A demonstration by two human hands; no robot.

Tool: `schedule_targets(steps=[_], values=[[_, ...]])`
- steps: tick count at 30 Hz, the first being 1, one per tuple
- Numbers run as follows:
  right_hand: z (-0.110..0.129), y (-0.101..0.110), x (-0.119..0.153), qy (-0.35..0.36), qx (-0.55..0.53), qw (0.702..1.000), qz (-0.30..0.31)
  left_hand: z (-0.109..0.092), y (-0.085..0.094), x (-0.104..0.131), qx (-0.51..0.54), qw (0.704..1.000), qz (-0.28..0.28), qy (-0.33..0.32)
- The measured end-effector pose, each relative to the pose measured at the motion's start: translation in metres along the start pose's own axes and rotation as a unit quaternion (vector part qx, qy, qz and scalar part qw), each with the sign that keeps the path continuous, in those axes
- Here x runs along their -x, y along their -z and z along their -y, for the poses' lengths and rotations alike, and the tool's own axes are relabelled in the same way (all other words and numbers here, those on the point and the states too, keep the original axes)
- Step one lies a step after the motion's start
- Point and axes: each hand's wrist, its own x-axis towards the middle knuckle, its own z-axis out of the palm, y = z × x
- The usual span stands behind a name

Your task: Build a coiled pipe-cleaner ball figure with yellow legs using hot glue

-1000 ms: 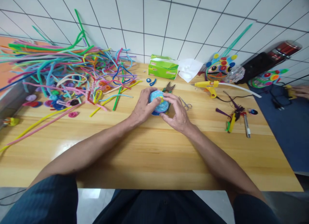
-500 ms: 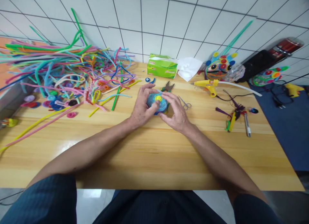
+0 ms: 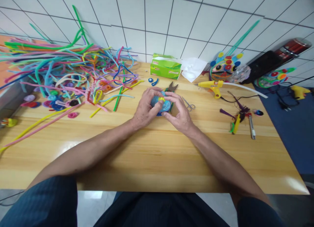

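Observation:
Between my hands, a round blue coil (image 3: 166,106), apparently wound from pipe cleaners, rests at the middle of the table, with a small yellow piece (image 3: 161,98) at its centre. My left hand (image 3: 146,108) curls round the coil's left side, its thumb and fingertips at the yellow piece. From the other side my right hand (image 3: 181,114) closes on the coil, fingertips near the yellow piece and thumb at the lower edge. The fingers hide part of the coil. Just behind it lie pliers (image 3: 172,87) with jaws apart, and to the right are small scissors (image 3: 189,106).
A heap of colourful pipe cleaners (image 3: 73,63) spreads over the left side. Behind my hands stand a green tissue pack (image 3: 165,68) and a white tissue (image 3: 192,69). A yellow glue gun (image 3: 213,86), a utility knife (image 3: 252,127) and decorated masks (image 3: 224,67) are on the right.
My fingertips have shifted slightly over the yellow piece, with the left fingers drawn in a little closer. The coil stays in about the same place; the view has moved slightly.

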Motion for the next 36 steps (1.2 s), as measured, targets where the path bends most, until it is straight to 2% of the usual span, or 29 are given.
schedule_targets(steps=[11, 15, 22, 30, 33, 36], values=[[0.002, -0.003, 0.0, 0.001, -0.014, 1.0, -0.017, -0.002, 0.0, -0.001, 0.037, 0.999, 0.013, 0.036], [0.001, -0.004, 0.0, -0.002, -0.021, 0.999, -0.025, -0.001, 0.0, 0.0, 0.079, 0.995, -0.001, 0.058], [-0.002, -0.006, -0.002, -0.007, -0.019, 1.0, -0.016, 0.002, 0.003, -0.003, 0.034, 0.998, 0.017, 0.054], [-0.009, -0.019, -0.002, 0.004, -0.051, 0.998, -0.044, 0.005, 0.0, 0.002, 0.027, 0.998, 0.013, 0.052], [-0.01, -0.014, -0.007, -0.043, -0.087, 0.991, -0.096, 0.01, 0.001, 0.0, 0.039, 0.998, -0.026, 0.047], [-0.005, 0.005, -0.018, -0.115, -0.123, 0.971, -0.167, 0.019, 0.005, -0.007, 0.03, 0.993, -0.097, 0.062]])
